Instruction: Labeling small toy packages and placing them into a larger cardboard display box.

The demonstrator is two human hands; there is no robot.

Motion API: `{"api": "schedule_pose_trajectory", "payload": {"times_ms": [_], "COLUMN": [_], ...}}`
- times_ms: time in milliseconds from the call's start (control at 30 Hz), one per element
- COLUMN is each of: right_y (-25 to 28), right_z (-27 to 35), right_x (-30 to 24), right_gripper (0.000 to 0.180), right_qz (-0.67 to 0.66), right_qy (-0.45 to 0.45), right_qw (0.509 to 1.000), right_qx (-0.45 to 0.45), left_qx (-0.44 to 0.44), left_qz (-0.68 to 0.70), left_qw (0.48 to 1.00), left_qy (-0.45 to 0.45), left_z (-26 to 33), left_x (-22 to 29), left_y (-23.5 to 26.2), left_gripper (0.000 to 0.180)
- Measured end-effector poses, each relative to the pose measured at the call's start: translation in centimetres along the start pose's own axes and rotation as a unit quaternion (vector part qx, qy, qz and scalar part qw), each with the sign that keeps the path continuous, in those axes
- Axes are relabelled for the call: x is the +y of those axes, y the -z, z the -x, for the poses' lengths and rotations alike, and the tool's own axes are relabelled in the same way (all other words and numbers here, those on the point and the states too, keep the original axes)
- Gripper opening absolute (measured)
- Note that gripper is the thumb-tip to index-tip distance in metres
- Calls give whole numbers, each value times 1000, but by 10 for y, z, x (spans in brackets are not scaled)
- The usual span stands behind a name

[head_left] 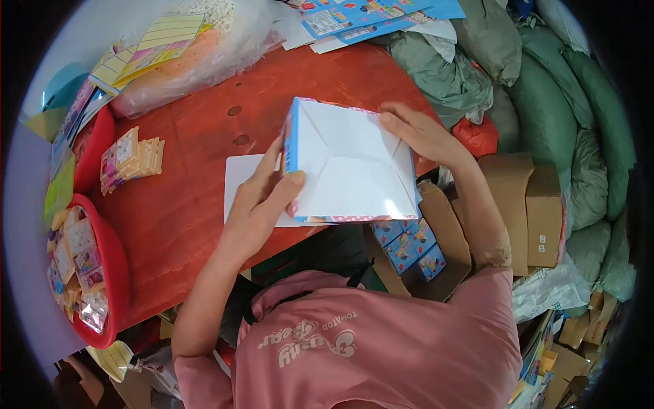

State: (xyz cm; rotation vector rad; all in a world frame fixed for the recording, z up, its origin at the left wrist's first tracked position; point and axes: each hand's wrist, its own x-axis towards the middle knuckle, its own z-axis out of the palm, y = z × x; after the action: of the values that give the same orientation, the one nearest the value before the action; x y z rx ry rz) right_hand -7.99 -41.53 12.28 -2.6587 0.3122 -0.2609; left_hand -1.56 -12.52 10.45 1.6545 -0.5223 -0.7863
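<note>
A paper box (351,160) is held up over the near edge of the red table, its white creased side facing me and blue and pink print along its edges. My left hand (262,194) grips its left side, with the thumb on the near left corner and the fingers behind it. At the far right corner, my right hand (419,133) has its fingers bent over the edge. Below the box, a flat white sheet (240,177) sticks out over the red tabletop (184,225).
Small packets (133,158) are stacked at the left, beside a red basin (117,273) full of packets. A clear bag (225,58) and blue printed sheets (368,17) lie at the back. An open carton (446,238) with small blue boxes stands right of my lap; green sacks (545,102) rise beyond.
</note>
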Motion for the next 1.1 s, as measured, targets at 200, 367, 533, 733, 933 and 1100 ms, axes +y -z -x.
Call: {"api": "schedule_pose_trajectory", "payload": {"times_ms": [200,367,533,733,933,1100], "right_y": [41,38,-42,-82,-97,-76], "right_z": [11,-11,-34,-16,-20,31], "right_x": [-35,-27,-7,-49,-38,-122], "right_gripper": [43,56,80,58,53,38], "right_qz": [-357,-450,-535,-340,-250,-305], "right_qy": [-53,147,-1,100,76,195], "right_qw": [932,875,837,935,951,854], "right_qx": [35,97,-116,-13,167,375], "left_qx": [99,208,198,116,186,140], "left_qz": [-102,-523,-726,-796,-564,-505], "left_qw": [935,611,532,504,641,820], "left_qy": [-326,-556,-388,-314,-486,-230], "left_z": [16,11,-15,-25,-21,37], "left_x": [53,75,-28,-90,-92,-44], "left_y": [-15,-18,-35,-40,-50,23], "left_gripper": [79,72,51,49,35,16]}}
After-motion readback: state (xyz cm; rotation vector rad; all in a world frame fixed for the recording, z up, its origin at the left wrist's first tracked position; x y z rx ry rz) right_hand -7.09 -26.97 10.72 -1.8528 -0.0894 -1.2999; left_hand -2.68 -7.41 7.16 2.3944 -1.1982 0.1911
